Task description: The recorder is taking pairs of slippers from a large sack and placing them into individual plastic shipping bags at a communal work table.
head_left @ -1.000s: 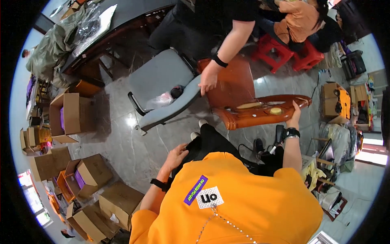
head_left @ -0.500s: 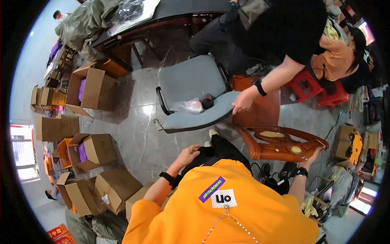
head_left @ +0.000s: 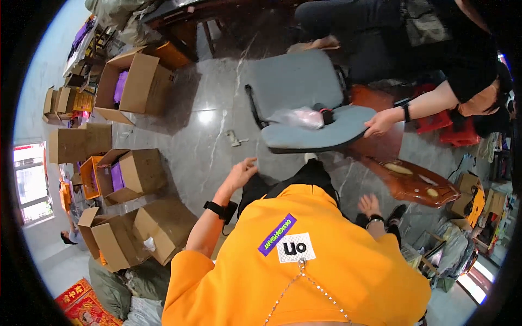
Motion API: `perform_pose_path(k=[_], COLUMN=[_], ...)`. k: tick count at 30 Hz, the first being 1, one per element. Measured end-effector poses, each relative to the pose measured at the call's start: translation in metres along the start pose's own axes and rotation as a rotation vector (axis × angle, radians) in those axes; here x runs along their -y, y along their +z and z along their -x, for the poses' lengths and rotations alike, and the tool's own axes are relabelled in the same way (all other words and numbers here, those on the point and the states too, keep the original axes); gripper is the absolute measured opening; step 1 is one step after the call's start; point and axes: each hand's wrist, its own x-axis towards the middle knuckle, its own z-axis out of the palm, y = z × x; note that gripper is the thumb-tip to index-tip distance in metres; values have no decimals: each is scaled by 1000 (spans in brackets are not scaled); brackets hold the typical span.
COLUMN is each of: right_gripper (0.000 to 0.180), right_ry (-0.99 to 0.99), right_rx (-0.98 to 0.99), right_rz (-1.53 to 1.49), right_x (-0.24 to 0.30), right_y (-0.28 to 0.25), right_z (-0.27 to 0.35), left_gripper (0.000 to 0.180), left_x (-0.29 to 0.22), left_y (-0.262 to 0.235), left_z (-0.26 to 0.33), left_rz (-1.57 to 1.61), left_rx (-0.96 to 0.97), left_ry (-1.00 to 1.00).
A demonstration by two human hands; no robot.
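My left hand (head_left: 242, 173) hangs over the floor with nothing in it, its fingers loosely bent and apart. My right hand (head_left: 370, 205) is empty too, fingers spread, close below the carved wooden chair back (head_left: 418, 182) and not touching it. In front of me stands a grey cushioned chair (head_left: 296, 81) with black armrests. On it lie a clear plastic bag (head_left: 302, 117) and a dark round item (head_left: 327, 115), partly hidden. Another person's hand (head_left: 381, 122) grips the right end of the grey backrest (head_left: 321, 135).
Several open cardboard boxes (head_left: 142, 176) line the left side, some with purple contents. A small pale piece (head_left: 235, 139) lies on the grey tiled floor (head_left: 201, 141). Red plastic stools (head_left: 459, 133) and crowded boxes (head_left: 470, 198) stand at the right. A dark table (head_left: 179, 13) is at the back.
My right hand has let go of the wooden chair back and come in toward my body. The view has shifted. The small pale piece now shows apart from the grey chair.
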Motion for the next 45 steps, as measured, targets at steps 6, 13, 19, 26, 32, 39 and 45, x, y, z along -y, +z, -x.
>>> perform_pose_path(k=[6,13,19,26,32,39,45], right_gripper=[62,62,53,58,43,44,52], right_ry=[-16,-71,20,207,314,-63,-208], right_rx=[160,256,106,210,142,357,256], right_rz=[338,668,807,848,1032,910,840], right_x=[-73,-136,-166,-172,-180,-134,-67], right_y=[155,251,277,350,454,606,709], right_z=[47,89,94,82,58,20,48], left_gripper=[39,39,41,42,41,39,38], left_x=[80,161,151,138,145,141,162], left_y=[-118,-158,-197,-286,-372,-463,-504], left_z=[60,98,63,-14,-72,-129,-186], left_rz=[76,280,291,136,202,349,395], left_rx=[-333,-203,-119,-105,-169,-275,-37], left_ry=[-25,-268,-233,-75,-203,-277,-383])
